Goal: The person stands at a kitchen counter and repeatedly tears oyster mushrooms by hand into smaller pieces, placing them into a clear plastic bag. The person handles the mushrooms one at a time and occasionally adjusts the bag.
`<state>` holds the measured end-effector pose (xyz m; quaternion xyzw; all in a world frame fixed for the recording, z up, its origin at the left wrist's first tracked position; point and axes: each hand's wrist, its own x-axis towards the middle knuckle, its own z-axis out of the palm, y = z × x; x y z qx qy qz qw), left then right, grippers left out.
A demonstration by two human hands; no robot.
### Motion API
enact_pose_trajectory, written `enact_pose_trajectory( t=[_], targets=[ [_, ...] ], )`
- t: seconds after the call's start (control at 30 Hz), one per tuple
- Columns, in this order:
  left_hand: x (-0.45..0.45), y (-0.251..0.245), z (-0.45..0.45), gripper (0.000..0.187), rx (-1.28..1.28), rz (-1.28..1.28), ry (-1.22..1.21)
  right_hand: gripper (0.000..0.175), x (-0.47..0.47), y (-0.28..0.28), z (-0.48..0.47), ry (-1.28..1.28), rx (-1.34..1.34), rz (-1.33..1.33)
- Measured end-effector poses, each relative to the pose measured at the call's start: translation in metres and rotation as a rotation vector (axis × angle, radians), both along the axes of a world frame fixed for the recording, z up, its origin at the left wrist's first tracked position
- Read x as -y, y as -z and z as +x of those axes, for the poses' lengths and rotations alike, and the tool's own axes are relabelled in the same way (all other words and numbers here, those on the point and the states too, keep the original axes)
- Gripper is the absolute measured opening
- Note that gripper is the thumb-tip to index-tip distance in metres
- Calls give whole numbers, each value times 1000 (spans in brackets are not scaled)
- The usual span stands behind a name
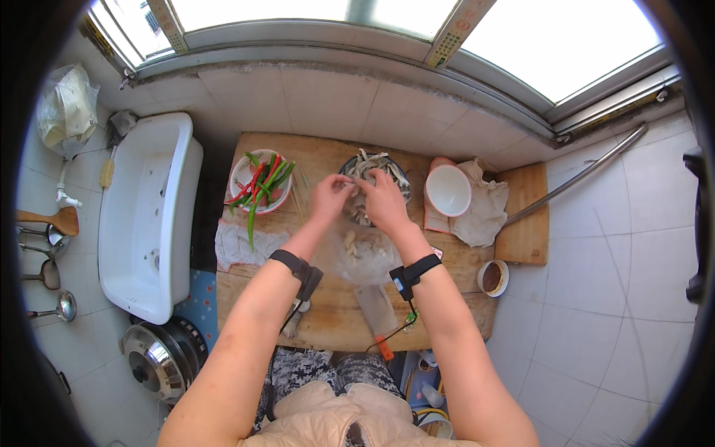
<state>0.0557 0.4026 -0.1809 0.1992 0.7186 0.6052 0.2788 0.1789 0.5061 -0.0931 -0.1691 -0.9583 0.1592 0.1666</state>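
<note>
My left hand (330, 196) and my right hand (384, 200) meet above a dark-rimmed bowl (343, 169) filled with torn strips of mushroom (375, 162). Their fingertips pinch a small mushroom piece (354, 190), partly hidden by the fingers. Just below the bowl lies a clear plastic bag (368, 265) with pale mushroom pieces (353, 246) in it. A cleaver (375, 307) with an orange handle rests on the wooden table (329, 318) near its front edge, between my forearms. Each wrist wears a black strap with a small device.
Red and green chili peppers (262, 181) lie in a bowl (237, 173) at the left, beside a cloth (240, 240). To the right are a white bowl (448, 190), a rag (481, 207), a sauce bowl (493, 278) and a cutting board (522, 223). A white sink (131, 223) stands far left.
</note>
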Motion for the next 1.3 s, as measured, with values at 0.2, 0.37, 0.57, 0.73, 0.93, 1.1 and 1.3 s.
enact_pose_trajectory(
  t=[0.2,0.37,0.57,0.73,0.93,1.1,1.3],
  targets=[
    [20,-11,-6,20,327,290,-202,35,5,12,-1,18,115,-30],
    [17,-32,0,36,106,217,274,34,16,-13,1,81,-109,8],
    [87,-61,-14,36,49,65,375,13,118,-26,65,-25,-263,-342],
    [212,-43,9,25,174,-98,154,33,234,36,99,-83,236,-651],
    [303,-12,77,23,-283,-470,256,41,270,100,94,-152,247,-506],
    [318,-3,91,25,-129,-338,152,29,261,100,104,-182,265,-685],
    [308,-48,114,41,1167,-77,160,17,262,47,123,-115,-150,-1227]
  ],
)
